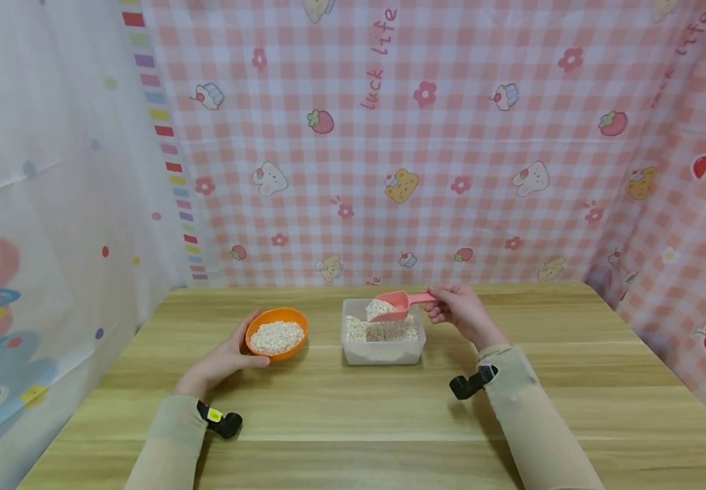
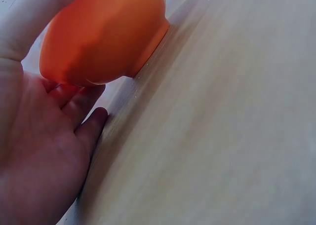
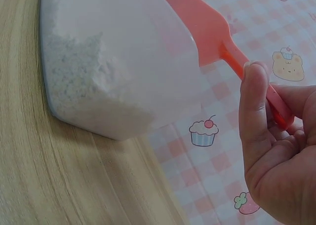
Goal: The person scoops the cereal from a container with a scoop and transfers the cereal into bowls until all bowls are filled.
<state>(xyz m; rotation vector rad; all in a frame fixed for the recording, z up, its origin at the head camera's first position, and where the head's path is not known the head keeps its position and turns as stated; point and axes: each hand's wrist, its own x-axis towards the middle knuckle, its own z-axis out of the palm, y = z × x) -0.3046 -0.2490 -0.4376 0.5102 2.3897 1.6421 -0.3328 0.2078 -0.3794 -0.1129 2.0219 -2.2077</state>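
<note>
Over tub (image 1: 383, 354), pink scoop (image 1: 399, 305) pinched in right hand (image 1: 459, 312), bowl (image 1: 292, 316) gripped by left hand (image 1: 230, 357)

On my feed it's a curtained-off tabletop space; what kind of room surrounds it, I can't tell. A pink gingham cloth (image 1: 353, 160) walls the wood-grain table (image 1: 340, 415) far and right, a cartoon-printed white sheet (image 1: 52, 136) left.

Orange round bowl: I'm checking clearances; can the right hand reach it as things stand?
Probably yes: the right hand holds a pink plastic scoop over the translucent rectangular plastic tub; nothing visible stands between that tub and the orange round bowl, and the left hand leaves the bowl's tub-facing side free.
</note>
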